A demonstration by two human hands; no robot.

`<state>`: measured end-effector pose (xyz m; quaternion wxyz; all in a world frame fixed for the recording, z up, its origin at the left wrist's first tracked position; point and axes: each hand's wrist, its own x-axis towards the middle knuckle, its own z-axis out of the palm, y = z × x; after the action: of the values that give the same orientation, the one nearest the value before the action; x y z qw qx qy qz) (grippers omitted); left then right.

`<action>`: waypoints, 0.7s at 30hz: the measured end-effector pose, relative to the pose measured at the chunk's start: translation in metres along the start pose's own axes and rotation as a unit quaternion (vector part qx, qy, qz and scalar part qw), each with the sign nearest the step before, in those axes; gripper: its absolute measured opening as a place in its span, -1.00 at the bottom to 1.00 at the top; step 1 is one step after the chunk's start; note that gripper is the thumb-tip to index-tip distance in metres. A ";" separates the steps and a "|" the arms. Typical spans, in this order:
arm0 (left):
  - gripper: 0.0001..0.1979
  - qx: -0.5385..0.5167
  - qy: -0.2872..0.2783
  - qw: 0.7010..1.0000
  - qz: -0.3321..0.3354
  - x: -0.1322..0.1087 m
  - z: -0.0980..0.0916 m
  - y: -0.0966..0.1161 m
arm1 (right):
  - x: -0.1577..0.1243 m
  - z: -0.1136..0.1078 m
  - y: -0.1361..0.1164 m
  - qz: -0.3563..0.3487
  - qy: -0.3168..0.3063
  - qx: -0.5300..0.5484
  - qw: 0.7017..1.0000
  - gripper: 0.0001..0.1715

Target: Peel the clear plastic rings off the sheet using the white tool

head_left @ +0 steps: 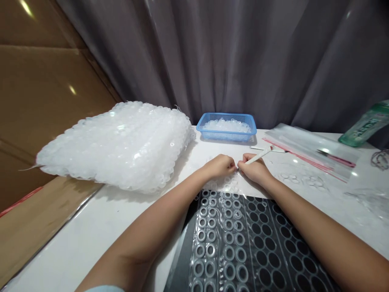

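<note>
My right hand (254, 168) is closed around a slim white pen-like tool (258, 155), its shaft slanting up to the right. Close beside it, my left hand (223, 165) has its fingers pinched together near the tool's small dark tip; whatever they hold is too small to make out. Under and before the hands lie small clear rings (227, 183) on the white table. Nearer to me, a black sheet (258, 231) carries clear plastic strips with rows of round cells. Translucent rings (229, 253) sit in the left rows; the right rows show only dark circles.
A large bag of clear rings (121, 142) stands on the left. At the back is a blue basket (226, 138) of small clear pieces. On the right lie zip bags (304, 148), dark-tipped tweezers (337, 157) and a green bottle (364, 125). Cardboard (45, 81) borders the left.
</note>
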<state>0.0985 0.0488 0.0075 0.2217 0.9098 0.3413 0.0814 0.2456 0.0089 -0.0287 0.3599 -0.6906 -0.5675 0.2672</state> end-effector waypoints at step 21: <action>-0.81 -0.023 -0.058 0.997 0.055 -0.005 -0.014 -0.008 | -0.023 -0.007 -0.006 0.007 0.005 0.089 0.996 -0.76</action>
<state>0.0858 0.0553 0.0165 0.2573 0.9249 0.2757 0.0481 0.2427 -0.0145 -0.0208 0.4204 -0.6611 -0.5353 0.3157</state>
